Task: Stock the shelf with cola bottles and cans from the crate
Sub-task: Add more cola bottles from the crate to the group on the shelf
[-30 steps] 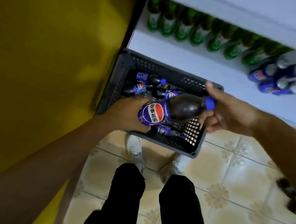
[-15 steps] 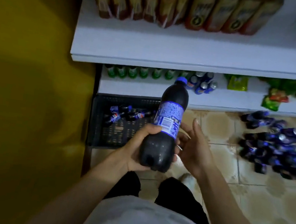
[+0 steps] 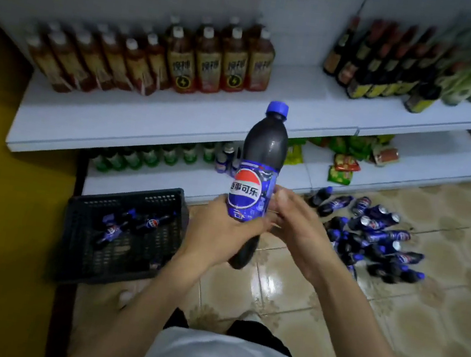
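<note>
Held upright: Pepsi bottle [image 3: 265,143], left hand [image 3: 216,233] with fingers curled round its lower half, right hand [image 3: 296,230] with fingers straight, touching the label. Crate [image 3: 77,246] at 8 o'clock, shelf [image 3: 145,122] at 12.

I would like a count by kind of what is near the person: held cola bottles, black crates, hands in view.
cola bottle, held: 1
black crate: 1
hands: 2, left hand and right hand
Total: 4

Brown tea bottles [image 3: 207,64] stand above green bottles [image 3: 170,155], snack packets [image 3: 346,164] to their right.
</note>
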Demonstrator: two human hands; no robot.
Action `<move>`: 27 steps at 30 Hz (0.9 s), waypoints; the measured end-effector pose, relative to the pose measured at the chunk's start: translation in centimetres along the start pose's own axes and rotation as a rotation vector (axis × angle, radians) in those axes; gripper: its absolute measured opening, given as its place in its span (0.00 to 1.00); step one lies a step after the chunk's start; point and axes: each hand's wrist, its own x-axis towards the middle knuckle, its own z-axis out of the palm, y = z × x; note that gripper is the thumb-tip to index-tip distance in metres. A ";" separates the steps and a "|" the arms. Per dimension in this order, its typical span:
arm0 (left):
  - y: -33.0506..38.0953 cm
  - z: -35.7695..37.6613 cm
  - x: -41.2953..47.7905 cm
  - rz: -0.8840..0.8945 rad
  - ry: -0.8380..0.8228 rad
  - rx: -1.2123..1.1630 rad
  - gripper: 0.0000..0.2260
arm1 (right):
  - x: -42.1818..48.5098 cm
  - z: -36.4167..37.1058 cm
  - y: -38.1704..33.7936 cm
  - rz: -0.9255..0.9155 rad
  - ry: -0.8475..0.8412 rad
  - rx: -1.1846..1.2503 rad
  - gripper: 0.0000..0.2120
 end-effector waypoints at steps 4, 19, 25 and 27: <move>3.6 2.8 -0.6 0.115 0.287 0.550 0.20 | -1.1 -2.1 -2.8 -0.102 0.012 -0.110 0.26; 10.2 -1.0 6.6 0.276 0.590 0.482 0.21 | 7.7 1.1 -11.1 -0.384 -0.094 -0.293 0.37; 16.3 -5.3 14.1 0.383 0.652 0.400 0.22 | 15.3 3.6 -18.9 -0.531 -0.072 -0.389 0.32; 18.1 -7.0 16.5 0.416 0.670 0.364 0.23 | 17.8 4.5 -21.4 -0.571 -0.084 -0.426 0.31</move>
